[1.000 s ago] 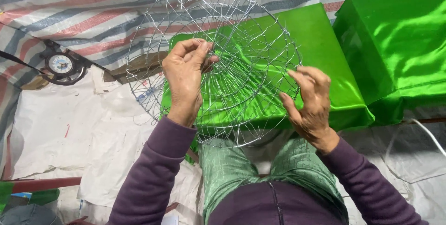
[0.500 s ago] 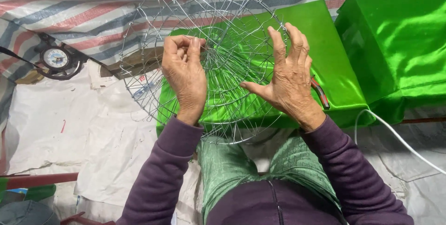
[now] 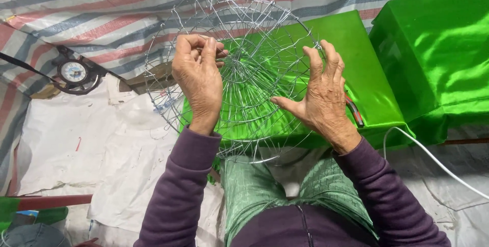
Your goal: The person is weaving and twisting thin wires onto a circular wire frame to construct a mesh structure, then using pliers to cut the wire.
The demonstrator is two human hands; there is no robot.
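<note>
I hold a round wire basket frame (image 3: 239, 73) up in front of me, over my lap and above the green satin-covered box (image 3: 356, 68) that lies just past my knees. My left hand (image 3: 198, 76) is curled tight, fingertips pinched together on the thin wires near the frame's middle, where the spokes meet a small ring. My right hand (image 3: 323, 96) is spread open, fingers straight and apart, the palm laid flat against the wires on the frame's right side, thumb pointing in toward the centre. A second green box (image 3: 433, 48) sits to the right of the first. On the white sheeting (image 3: 76, 150) to my left lies a small round dial gauge (image 3: 74, 72), well apart from the frame. A white cord (image 3: 433, 158) runs across the ground by my right elbow.
</note>
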